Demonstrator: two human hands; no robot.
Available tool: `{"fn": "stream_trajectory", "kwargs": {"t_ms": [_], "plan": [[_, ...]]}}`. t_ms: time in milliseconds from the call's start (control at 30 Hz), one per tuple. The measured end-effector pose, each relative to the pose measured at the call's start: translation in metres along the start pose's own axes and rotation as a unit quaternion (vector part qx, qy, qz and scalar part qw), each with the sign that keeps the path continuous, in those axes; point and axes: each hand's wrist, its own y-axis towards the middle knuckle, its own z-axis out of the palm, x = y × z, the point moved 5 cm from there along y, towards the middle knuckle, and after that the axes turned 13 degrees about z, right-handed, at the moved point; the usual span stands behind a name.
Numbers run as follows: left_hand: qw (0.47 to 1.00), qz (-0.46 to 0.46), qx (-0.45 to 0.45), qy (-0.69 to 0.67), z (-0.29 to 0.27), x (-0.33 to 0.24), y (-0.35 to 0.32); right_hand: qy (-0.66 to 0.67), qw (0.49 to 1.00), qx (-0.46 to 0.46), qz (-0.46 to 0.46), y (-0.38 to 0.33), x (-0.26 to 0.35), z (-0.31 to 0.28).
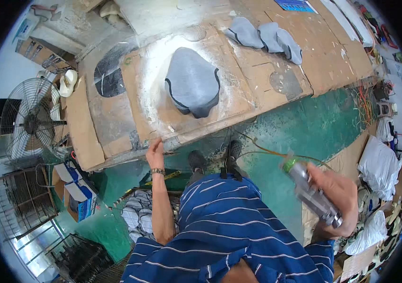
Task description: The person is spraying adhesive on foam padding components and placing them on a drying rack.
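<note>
In my right hand [335, 195] is a metallic spray gun [307, 186] with a green part at its front end, fingers wrapped round it, to the right of my body. The gun is blurred by motion. My left hand [155, 153] is at the near edge of the cardboard-covered table [111, 141], with nothing visible in it and its fingers loosely extended. Beyond it, a light grey fabric piece with black edging [192, 80] lies on the cardboard, ringed by white residue. Similar grey pieces [267, 37] lie overlapped farther right on the table.
A caged fan [31, 121] stands at the left. A yellowish hose [262, 147] runs over the green floor toward the gun. Below my left forearm is a rack of grey pieces [139, 212]; an open carton [76, 191] stands left of it. Plastic bags [380, 165] lie at right.
</note>
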Motion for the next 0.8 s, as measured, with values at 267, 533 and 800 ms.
{"fn": "stream_trajectory", "kwargs": {"t_ms": [267, 533, 800], "plan": [[0.988, 0.100, -0.086, -0.074, 0.032, -0.106, 0.031, -0.002, 0.997, 0.008, -0.080, -0.005, -0.007, -0.009], [0.972, 0.227, -0.010, 0.058, 0.092, -0.191, 0.075, -0.007, 0.996, 0.027, -0.089, -0.003, -0.029, -0.027], [0.802, 0.426, 0.131, 0.399, 0.143, -0.235, 0.103, 0.018, 0.999, -0.034, -0.019, -0.017, -0.069, -0.046]]}}
